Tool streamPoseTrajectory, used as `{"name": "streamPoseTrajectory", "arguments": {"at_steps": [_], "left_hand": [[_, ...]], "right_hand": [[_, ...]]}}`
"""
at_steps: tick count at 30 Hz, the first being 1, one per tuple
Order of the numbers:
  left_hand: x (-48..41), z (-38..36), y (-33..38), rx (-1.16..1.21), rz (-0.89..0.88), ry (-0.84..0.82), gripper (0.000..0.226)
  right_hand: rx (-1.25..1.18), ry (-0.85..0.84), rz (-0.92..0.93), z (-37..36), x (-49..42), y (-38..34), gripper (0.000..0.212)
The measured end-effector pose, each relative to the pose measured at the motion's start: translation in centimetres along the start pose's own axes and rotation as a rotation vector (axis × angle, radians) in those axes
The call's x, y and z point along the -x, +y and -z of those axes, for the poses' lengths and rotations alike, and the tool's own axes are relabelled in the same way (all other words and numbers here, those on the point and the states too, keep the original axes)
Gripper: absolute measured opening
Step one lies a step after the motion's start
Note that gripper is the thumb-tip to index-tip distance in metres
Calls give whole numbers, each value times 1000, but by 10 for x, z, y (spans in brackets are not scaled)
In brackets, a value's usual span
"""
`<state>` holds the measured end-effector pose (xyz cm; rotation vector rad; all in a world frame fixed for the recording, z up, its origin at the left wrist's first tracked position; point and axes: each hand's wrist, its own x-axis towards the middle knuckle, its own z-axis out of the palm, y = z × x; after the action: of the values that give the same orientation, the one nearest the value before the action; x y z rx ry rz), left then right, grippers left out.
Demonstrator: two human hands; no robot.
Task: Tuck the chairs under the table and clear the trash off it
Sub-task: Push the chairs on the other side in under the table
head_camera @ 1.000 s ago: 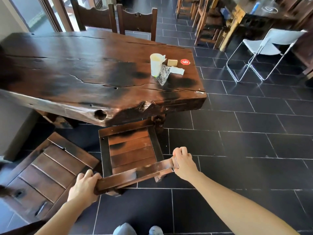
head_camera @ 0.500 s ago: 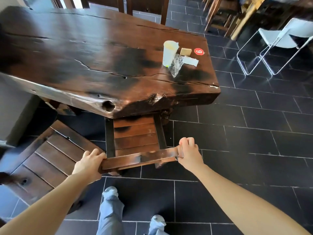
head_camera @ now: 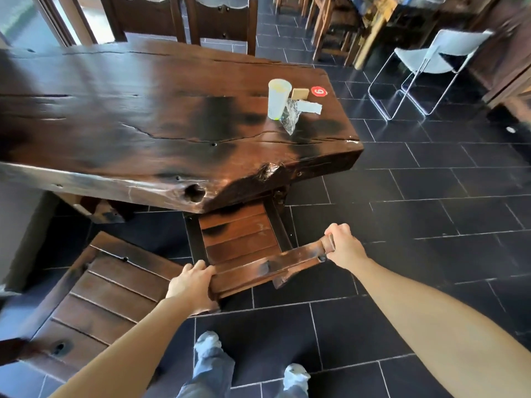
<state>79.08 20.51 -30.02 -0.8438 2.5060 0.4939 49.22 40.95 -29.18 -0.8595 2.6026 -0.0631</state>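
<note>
A dark wooden chair (head_camera: pixel 241 239) stands partly under the near edge of the big slab table (head_camera: pixel 143 133); its seat front is hidden beneath the top. My left hand (head_camera: pixel 191 282) grips the left end of the chair's top rail, and my right hand (head_camera: pixel 343 245) grips the right end. On the table's right end stand a white plastic cup (head_camera: pixel 277 99), a crumpled clear wrapper (head_camera: pixel 290 119), a white paper scrap (head_camera: pixel 309 107) and a small tan block (head_camera: pixel 300 93). A second wooden chair (head_camera: pixel 94 297) sits out from the table at my lower left.
Two wooden chairs (head_camera: pixel 178 18) are tucked at the table's far side. A red number sticker (head_camera: pixel 319 91) is stuck to the tabletop. A white folding chair (head_camera: pixel 431 61) stands on the dark tile floor at right, with more wooden furniture (head_camera: pixel 344 27) behind. My feet (head_camera: pixel 296 374) are below.
The chair has slid further under the table, with both hands still on its top rail. I have stepped closer and my feet have come into view.
</note>
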Motion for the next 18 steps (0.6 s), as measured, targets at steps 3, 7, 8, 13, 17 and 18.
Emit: {"name": "streamPoseTrajectory", "arguments": {"at_steps": [3, 7, 8, 13, 17, 18], "left_hand": [[3, -1, -13, 5, -29, -8, 74], [11, 5, -29, -18, -73, -24, 65], [14, 6, -33, -23, -79, -27, 66], [24, 9, -52, -51, -93, -23, 66], [27, 10, -62, -83, -109, -21, 61], [28, 10, -65, -90, -120, -19, 59]], "right_hand": [[-19, 8, -22, -9, 11, -8, 47], [-18, 15, -62, -19, 32, -21, 47], [-21, 14, -69, -21, 37, -25, 47], [-25, -1, -84, -28, 59, -40, 48], [-45, -5, -106, -35, 77, -45, 46], [-57, -1, -107, -38, 81, -45, 46]]}}
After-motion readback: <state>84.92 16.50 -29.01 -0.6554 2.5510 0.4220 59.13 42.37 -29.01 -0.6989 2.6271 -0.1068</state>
